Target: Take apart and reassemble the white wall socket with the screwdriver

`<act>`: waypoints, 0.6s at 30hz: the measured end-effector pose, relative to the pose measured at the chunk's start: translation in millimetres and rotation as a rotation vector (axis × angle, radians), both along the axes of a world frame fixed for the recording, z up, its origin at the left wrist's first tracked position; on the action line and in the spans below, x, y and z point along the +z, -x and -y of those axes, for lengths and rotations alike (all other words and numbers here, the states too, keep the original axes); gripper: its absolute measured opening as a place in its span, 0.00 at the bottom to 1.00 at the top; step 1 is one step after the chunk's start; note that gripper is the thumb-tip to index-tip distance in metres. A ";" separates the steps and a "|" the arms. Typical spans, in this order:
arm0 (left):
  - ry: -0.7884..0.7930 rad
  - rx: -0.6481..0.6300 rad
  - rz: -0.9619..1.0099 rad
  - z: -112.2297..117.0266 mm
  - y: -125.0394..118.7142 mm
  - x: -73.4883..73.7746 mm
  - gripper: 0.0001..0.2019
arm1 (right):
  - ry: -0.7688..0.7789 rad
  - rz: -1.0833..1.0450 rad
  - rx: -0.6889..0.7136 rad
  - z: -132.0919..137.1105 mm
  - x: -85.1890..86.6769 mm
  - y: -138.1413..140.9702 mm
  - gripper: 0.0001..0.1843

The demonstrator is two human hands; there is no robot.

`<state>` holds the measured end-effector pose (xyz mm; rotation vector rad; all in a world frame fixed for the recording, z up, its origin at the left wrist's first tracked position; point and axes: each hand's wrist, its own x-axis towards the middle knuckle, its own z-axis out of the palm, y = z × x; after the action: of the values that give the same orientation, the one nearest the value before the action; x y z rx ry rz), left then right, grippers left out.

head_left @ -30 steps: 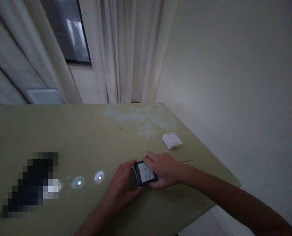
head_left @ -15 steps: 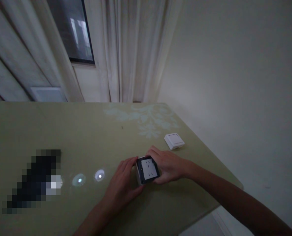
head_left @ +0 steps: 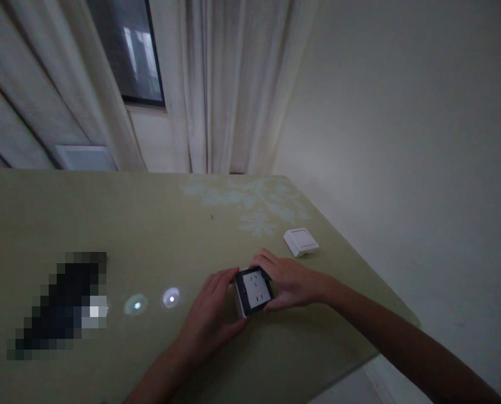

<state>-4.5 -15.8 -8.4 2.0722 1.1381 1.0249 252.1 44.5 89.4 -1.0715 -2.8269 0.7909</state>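
Observation:
Between both hands is a wall socket (head_left: 256, 290), with a white slotted face, a dark frame around it and a pale box behind. My left hand (head_left: 210, 308) grips its left side, fingers at the upper left corner and thumb at the lower edge. From the right, my right hand (head_left: 282, 280) closes on the socket, fingertips along the top edge and thumb at the lower right corner. Part of the frame's right side is hidden by that hand. Just beyond my right hand, a white wall switch (head_left: 301, 241) lies on the table.
The pale green table (head_left: 149, 224) has a leaf pattern near its far right corner. A dark pixelated object (head_left: 60, 308) lies at the left, beside round light reflections. A wall (head_left: 402, 140) borders the right edge; curtains (head_left: 221, 84) and a window stand behind.
The view has shifted slightly. Both hands keep their grip on the socket, with the right hand's fingers and thumb moved only very slightly.

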 end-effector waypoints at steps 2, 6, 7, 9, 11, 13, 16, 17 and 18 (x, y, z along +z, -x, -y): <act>-0.004 0.001 -0.002 -2.0 0.5 -0.4 0.42 | 0.014 -0.011 0.000 -2.0 -5.3 0.5 0.42; 0.020 0.016 -0.001 -4.0 1.3 -1.5 0.40 | 0.052 -0.051 0.005 -7.9 -13.1 3.8 0.46; 0.033 0.021 0.000 -3.8 1.5 -2.2 0.39 | 0.054 -0.075 -0.007 -8.9 -11.2 5.1 0.48; 0.057 0.029 0.000 -3.0 2.3 -4.8 0.39 | 0.040 -0.170 -0.060 -9.2 -0.1 8.2 0.48; 0.066 0.029 -0.007 -2.6 4.0 -8.4 0.40 | 0.017 -0.375 -0.145 -6.9 19.7 12.7 0.37; 0.070 0.027 -0.020 -3.3 6.6 -11.4 0.41 | 0.025 -0.675 -0.221 -2.7 42.7 20.2 0.20; 0.084 0.020 -0.044 -6.2 11.2 -11.3 0.42 | 0.167 -1.255 -0.248 3.0 68.6 39.5 0.19; 0.091 0.018 -0.050 -7.2 12.4 -10.0 0.43 | 0.200 -1.404 -0.245 3.8 72.9 48.0 0.21; 0.095 0.015 -0.055 -8.0 13.3 -8.3 0.44 | 0.235 -1.512 -0.241 3.7 74.8 57.2 0.22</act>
<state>-17.7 -7.8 -16.7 2.0309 1.2085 0.9081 194.9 40.8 164.2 -0.3958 -1.3290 1.1753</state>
